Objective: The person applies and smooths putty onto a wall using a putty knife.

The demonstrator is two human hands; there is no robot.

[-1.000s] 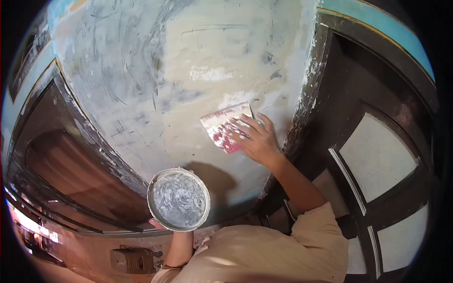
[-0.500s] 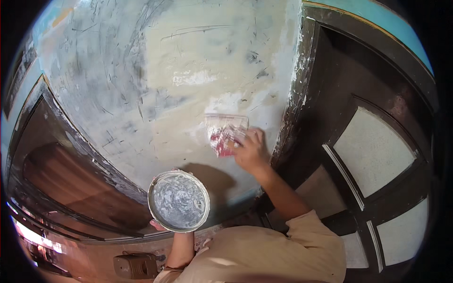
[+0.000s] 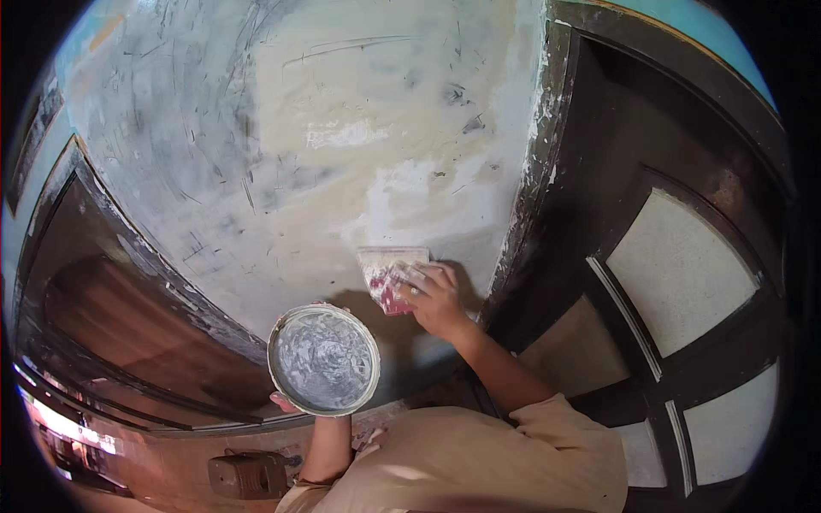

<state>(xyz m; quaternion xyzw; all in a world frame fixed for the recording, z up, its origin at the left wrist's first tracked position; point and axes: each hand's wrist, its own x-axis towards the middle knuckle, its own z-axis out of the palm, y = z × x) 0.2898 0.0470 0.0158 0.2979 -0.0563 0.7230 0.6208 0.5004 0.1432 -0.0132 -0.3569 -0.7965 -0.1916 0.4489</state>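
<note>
My right hand [image 3: 438, 299] grips a putty scraper [image 3: 382, 258] with a wide flat blade and a red body smeared with white putty. The blade lies against the patchy wall [image 3: 316, 205], just below a fresh white smear of putty [image 3: 410, 190]. From underneath, my left hand [image 3: 285, 403] holds up a round, shallow pail lid [image 3: 323, 359], its inside coated with grey-white putty. Only a few fingertips of that hand show past the rim; the rest is hidden beneath the lid.
A dark door [image 3: 650, 120] with pale panels stands at the right, its frame spattered white along the wall edge. Brown wooden panelling in a frame [image 3: 128, 333] is at the left. Down on the floor sits a brown boxy object [image 3: 246, 475], perhaps a stool.
My right hand has drawn the scraper down the wall and slightly left, and the white smear above it is larger. The lid in my left hand has barely shifted.
</note>
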